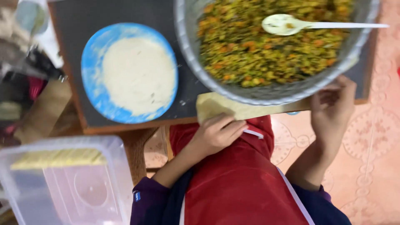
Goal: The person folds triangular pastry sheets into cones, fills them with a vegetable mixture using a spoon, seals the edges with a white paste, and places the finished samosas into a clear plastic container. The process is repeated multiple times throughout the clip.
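Currently pressing down with the left hand (217, 134), fingers (233, 127) curled together and lying on the near corner of a thin pale wrapper sheet (221, 107); not pinching it, only resting on top, so far as the blurred view shows. Lying flat at the table edge, that sheet, with its long axis running left to right along the rim of the dark table top (125, 16), its far side slipping under the big metal bowl (266, 93) and its near edge hanging over the red apron (241, 179). Gripping the bowl's near rim with the right hand (331, 106), fingers hooked over the edge and closed on it, well apart from the sheet's visible corner. Holding, inside the bowl, a yellow-green chopped filling (258, 50) with orange flecks, and a white spoon (287, 24) lying across it, handle pointing to the right. Sitting left of the bowl, a blue plate (93, 54) bearing white paste. Standing lower left, a clear plastic box (83, 187) with a stack of pale sheets (58, 158) inside.
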